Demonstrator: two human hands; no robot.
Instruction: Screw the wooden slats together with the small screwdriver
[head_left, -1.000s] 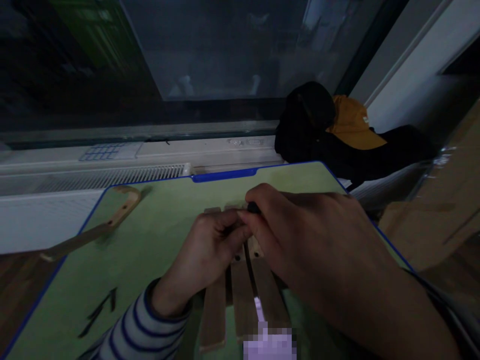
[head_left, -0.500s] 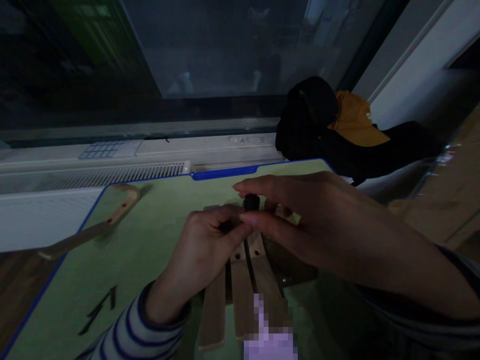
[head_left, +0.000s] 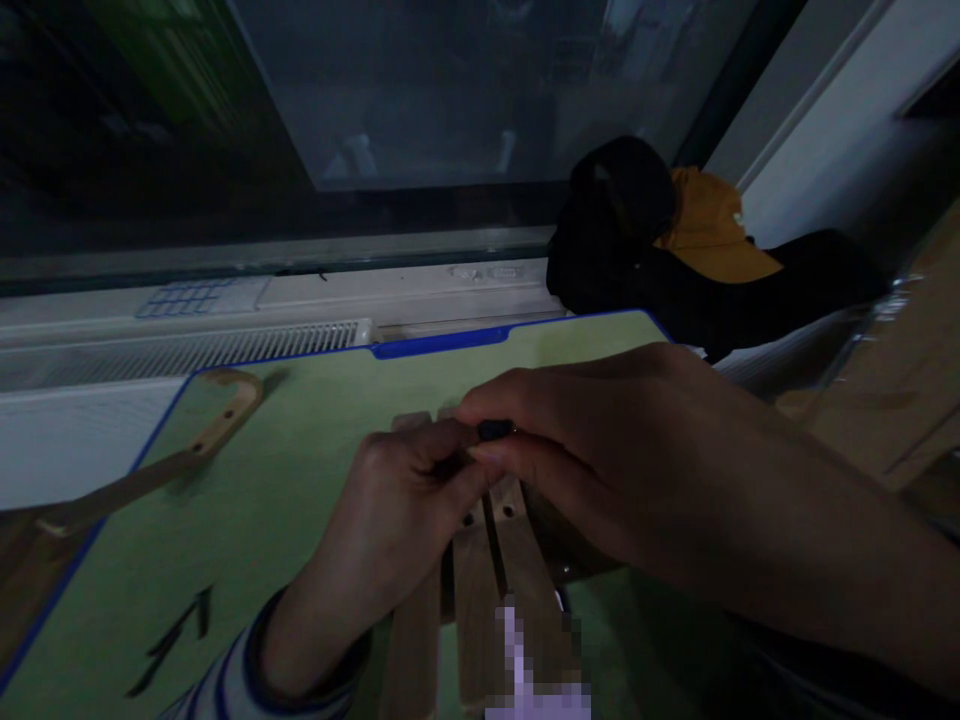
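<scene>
Since half a second ago, the right hand (head_left: 600,450) has been lowered and curled, so that the small black part (head_left: 496,430), earlier held up clear between finger and thumb, is now pressed low against the far ends of the wooden slats (head_left: 480,570). That part is pinched narrowly between the right thumb and forefinger and is mostly hidden; only its dark top can be seen. The left hand (head_left: 397,520) is closed around the slat ends just beside it, fingertips touching those of the right hand; whether something small is also gripped in it cannot be told. The slats lie side by side on the green mat (head_left: 300,480), running toward the person, with drilled holes visible near the hands. A curved wooden piece (head_left: 172,455) lies well apart at the mat's left edge, and thin dark pieces (head_left: 176,635) rest near the left sleeve. A slip is judged possible: the light is poor, the black part is small and largely covered, and it could be dropped or started crooked if the slats are shifted under the left hand.
</scene>
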